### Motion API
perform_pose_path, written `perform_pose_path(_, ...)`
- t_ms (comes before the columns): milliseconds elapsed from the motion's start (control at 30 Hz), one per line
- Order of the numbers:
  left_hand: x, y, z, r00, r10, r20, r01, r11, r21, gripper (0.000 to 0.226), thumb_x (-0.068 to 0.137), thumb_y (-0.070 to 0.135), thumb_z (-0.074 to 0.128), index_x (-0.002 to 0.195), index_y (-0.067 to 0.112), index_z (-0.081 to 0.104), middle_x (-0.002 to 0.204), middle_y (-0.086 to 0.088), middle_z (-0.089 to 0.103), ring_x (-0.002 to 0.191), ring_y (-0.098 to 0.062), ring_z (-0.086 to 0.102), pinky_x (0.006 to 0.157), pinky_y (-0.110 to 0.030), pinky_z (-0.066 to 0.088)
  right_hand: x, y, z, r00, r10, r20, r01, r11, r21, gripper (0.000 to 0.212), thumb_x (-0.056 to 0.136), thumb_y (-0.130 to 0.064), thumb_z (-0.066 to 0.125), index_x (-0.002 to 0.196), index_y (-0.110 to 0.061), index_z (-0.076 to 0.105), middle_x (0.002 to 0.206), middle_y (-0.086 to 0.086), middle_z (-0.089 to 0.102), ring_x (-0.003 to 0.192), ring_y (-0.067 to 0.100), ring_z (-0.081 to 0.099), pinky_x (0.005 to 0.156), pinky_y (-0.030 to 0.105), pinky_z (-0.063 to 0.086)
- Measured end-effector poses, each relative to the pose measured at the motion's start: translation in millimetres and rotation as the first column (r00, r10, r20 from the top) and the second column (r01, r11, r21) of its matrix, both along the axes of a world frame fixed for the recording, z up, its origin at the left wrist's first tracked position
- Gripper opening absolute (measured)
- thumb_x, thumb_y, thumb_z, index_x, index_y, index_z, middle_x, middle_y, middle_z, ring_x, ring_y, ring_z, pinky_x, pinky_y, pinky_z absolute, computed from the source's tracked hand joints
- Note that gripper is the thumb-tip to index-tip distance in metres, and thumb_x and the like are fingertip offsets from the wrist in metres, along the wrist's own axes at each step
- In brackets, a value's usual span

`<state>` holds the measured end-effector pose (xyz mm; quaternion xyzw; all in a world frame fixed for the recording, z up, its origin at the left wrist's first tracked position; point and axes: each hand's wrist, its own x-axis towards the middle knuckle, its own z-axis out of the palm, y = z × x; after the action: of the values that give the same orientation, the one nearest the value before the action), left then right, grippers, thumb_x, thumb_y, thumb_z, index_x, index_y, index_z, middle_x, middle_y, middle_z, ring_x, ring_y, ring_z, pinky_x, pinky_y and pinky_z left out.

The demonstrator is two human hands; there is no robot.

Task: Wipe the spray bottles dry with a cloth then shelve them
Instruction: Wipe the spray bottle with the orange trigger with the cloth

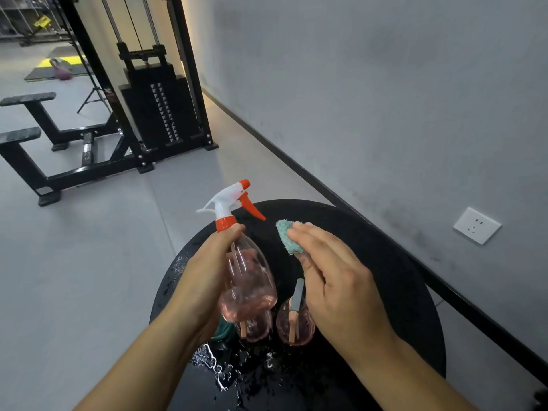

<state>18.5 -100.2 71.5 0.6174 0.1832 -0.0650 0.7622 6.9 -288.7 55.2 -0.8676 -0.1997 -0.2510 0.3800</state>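
**Head view: bottle lifted, cloth ready, wiping in hand**

Head view shows me a gym floor with a grey wall point(385, 99) on my right and a weight machine point(160, 108) well apart at the far left. Below me is the round black counter point(385, 292), wet with beads of water along its near and left rim; its right edge runs close to the wall, so free room lies to the left and forward.

My left hand point(201, 280) wraps the pink spray bottle point(249, 280) at its neck and shoulder, holding it tilted above the counter. My right hand point(335, 280) pinches a folded teal cloth point(287, 236) between fingers and thumb, just beside the bottle and apart from it. I judge this the drying step; next the cloth must meet the bottle's side.

Two more pink bottles point(296, 324) stand under my hands, close enough to knock. No shelf is in sight.
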Motion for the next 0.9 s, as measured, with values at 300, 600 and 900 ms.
perform_pose_path(300, -4.1, -1.1, 6.6, 0.984, -0.171, -0.059, 0.164, 0.98, -0.11, 0.036, 0.09, 0.039, 0.052, 0.07, 0.015, 0.07, 0.079, -0.014, 0.06, 0.065, -0.028, 0.06, 0.073, -0.046, 0.057, 1.4, -2.0, 3.3, 0.999, -0.019, 0.026, 0.018, 1.0, 0.025, 0.038, 0.098, -0.005, 0.058, 0.135, -0.012, 0.062, 0.136, -0.004, 0.061, 0.132, 0.007, 0.051, 0.107, 0.028, 0.046)
perform_pose_path(600, -1.7, 0.7, 0.1, 0.97, -0.241, -0.041, 0.231, 0.958, -0.167, 0.059, 0.095, 0.059, 0.066, 0.13, 0.013, 0.068, 0.117, -0.02, 0.07, 0.101, -0.041, 0.071, 0.085, -0.053, 0.06, 2.7, -2.9, 5.2, 0.999, -0.031, 0.028, 0.03, 0.999, 0.04, 0.037, 0.099, -0.009, 0.056, 0.135, -0.014, 0.062, 0.136, -0.005, 0.061, 0.132, 0.006, 0.051, 0.108, 0.028, 0.046)
perform_pose_path(900, -3.6, 6.7, 0.7, 0.95, -0.308, -0.057, 0.289, 0.93, -0.227, 0.047, 0.079, 0.041, 0.066, 0.114, 0.008, 0.067, 0.102, -0.02, 0.065, 0.08, -0.032, 0.065, 0.08, -0.052, 0.055, 5.1, -6.7, 8.2, 0.998, -0.063, 0.026, 0.061, 0.996, 0.068, 0.034, 0.1, -0.016, 0.054, 0.132, -0.014, 0.064, 0.132, -0.004, 0.063, 0.129, 0.006, 0.054, 0.101, 0.03, 0.052)
